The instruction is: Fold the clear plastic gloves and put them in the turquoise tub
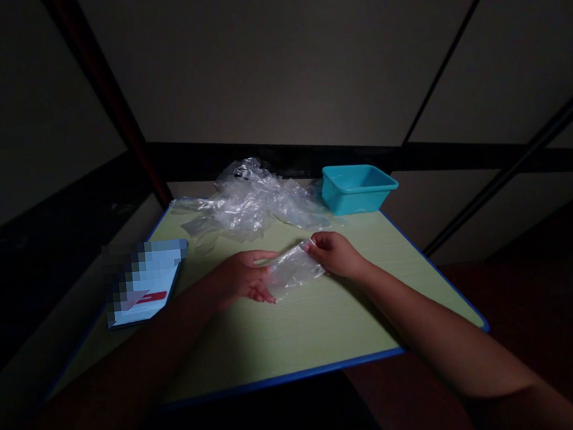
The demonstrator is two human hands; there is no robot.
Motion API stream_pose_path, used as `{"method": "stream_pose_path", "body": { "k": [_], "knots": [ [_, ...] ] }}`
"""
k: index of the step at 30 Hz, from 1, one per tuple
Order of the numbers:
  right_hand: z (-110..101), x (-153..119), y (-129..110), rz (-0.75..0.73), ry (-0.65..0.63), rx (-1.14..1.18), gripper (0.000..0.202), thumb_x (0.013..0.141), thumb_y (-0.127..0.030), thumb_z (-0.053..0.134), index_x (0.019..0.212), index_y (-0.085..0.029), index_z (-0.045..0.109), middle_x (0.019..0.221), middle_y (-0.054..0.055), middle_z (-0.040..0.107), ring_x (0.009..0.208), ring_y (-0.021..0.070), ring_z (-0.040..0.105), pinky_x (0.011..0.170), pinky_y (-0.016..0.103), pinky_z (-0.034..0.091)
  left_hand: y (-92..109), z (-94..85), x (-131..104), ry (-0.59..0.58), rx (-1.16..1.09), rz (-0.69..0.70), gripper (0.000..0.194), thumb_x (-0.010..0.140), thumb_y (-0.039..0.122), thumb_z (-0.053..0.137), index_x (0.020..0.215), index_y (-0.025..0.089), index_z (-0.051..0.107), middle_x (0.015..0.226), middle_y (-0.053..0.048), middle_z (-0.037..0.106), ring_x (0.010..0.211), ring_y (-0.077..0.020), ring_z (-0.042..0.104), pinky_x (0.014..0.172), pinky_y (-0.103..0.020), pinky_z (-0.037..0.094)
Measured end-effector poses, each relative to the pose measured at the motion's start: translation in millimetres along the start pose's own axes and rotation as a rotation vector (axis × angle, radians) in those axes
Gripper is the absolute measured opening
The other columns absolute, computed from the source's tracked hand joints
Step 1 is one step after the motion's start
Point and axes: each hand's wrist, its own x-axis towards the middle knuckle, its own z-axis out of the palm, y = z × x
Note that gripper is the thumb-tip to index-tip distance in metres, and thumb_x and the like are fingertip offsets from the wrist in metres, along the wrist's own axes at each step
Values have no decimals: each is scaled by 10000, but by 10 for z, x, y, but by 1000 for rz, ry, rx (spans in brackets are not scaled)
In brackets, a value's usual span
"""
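Right hand (331, 254) pinched, thumb against bent fingers, the RH corner of a clear, thin, rectangular plastic bag (294, 271) held above the middle of a pale-green, faintly grained, blue-edged table (298, 348); left hand (246, 279), set apart at the bag's LH end, had fingers loosely spread, grip vs. mere contact indeterminable. Support at both ends prob. held the limp film extended, approx. flat. Film matl.: glossy, see-through, lightly creased. Crumpled heap of clear, shiny plastic bags (255, 204) lay toward the far edge, presumably for easy reach, beside a turquoise, flared, rectangular plastic tub (358, 202) w/ protruding rim; contact unclear. Thin, flat, dark-edged device w/ lit screen (159, 279) lay at LH side, prob. out of the hands' way; screen content obscured.
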Motion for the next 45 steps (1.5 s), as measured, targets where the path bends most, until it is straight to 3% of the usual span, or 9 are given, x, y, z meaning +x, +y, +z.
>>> {"method": "stream_pose_path", "body": {
  "k": [4,6,8,13,17,24,31,39,45],
  "knots": [
    [-10,13,-11,-32,49,-244,327,868,-397,483,631,-173,513,514,-17,489,484,100,400,472,235,233,9,-34,42,277,335,180,546,800,368,553,1277,112,481,597,23,580,404,-94,438,440,-226,317],
    [-8,28,-12,-31,56,-316,329,876,-380,481,631,-166,533,541,-6,507,508,104,413,485,238,233,-2,-49,59,470,557,353,424,809,365,546,1167,139,566,632,23,546,505,-116,471,508,-241,366],
    [-3,40,-12,-22,53,-379,326,884,-368,479,646,-160,557,554,2,523,516,105,417,493,240,230,-25,-38,64,555,750,568,325,817,336,544,1075,150,608,769,-17,570,672,-154,538,639,-277,433],
    [14,37,-31,-26,53,-477,326,897,-358,479,675,-151,597,590,24,570,525,109,414,509,246,225,-123,103,61,207,1062,933,284,840,304,566,1080,170,636,1097,-97,572,1036,-238,519,916,-362,408],
    [14,27,-57,-24,38,-524,341,909,-367,468,691,-149,615,599,34,589,513,113,400,511,259,216,-182,187,92,71,1217,962,364,857,399,574,1174,223,611,1210,-96,554,1134,-269,473,990,-417,349],
    [14,23,-82,-11,26,-540,347,911,-385,468,714,-148,626,612,39,601,516,115,396,512,259,220,-166,157,90,109,1254,947,367,850,373,574,1169,193,599,1179,-108,564,1099,-266,488,956,-402,377],
    [-1,18,-101,16,35,-490,309,894,-373,499,760,-145,658,654,57,641,544,123,466,517,250,254,-192,142,115,31,1270,921,307,861,386,564,1098,204,636,1108,-95,593,1035,-246,530,924,-379,397],
    [-78,19,-92,126,0,-237,341,871,-297,500,553,-181,531,424,15,533,422,123,472,472,251,293,-193,126,136,31,1252,941,298,865,367,564,1096,192,637,1104,-106,597,1025,-247,535,912,-380,414],
    [-52,25,-39,136,-33,-81,224,814,-294,530,620,-181,520,420,-35,496,347,100,452,398,218,308,-202,122,131,41,1270,931,313,865,369,565,1122,203,630,1132,-101,596,1030,-242,538,925,-382,409]
  ]
}}
